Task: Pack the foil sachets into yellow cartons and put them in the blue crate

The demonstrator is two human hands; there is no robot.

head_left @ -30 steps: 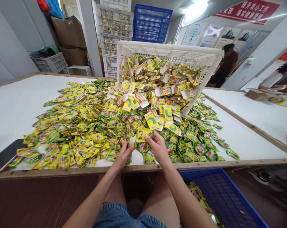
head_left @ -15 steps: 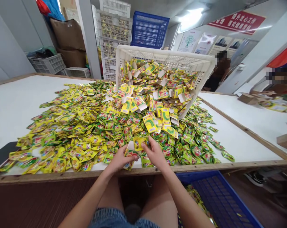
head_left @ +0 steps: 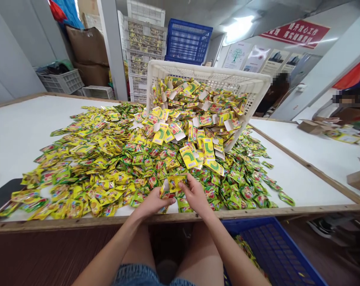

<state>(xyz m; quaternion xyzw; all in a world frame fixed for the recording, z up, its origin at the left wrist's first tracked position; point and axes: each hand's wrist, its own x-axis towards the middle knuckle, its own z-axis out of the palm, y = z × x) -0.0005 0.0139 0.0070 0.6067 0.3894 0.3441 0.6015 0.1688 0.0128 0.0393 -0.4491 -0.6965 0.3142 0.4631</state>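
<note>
My left hand (head_left: 152, 203) and my right hand (head_left: 194, 195) meet at the near edge of the white table (head_left: 16, 131). Between them they pinch a small yellow carton (head_left: 174, 182) with its white flap open, and a sachet is pressed against its left end under my left fingers. A broad heap of yellow and green sachets (head_left: 108, 159) covers the table in front of my hands. Behind it a white plastic crate (head_left: 210, 75) lies tipped toward me, spilling flat yellow cartons (head_left: 194, 119).
A blue crate (head_left: 275, 250) with some sachets in it stands on the floor at my right knee. A dark phone (head_left: 1, 196) lies at the table's left front corner. Stacked crates and cardboard boxes stand behind. Two other people sit by a neighbouring table on the right.
My left hand picked a sachet from the heap and brought it to the carton's open end. Both hands have drawn slightly closer together.
</note>
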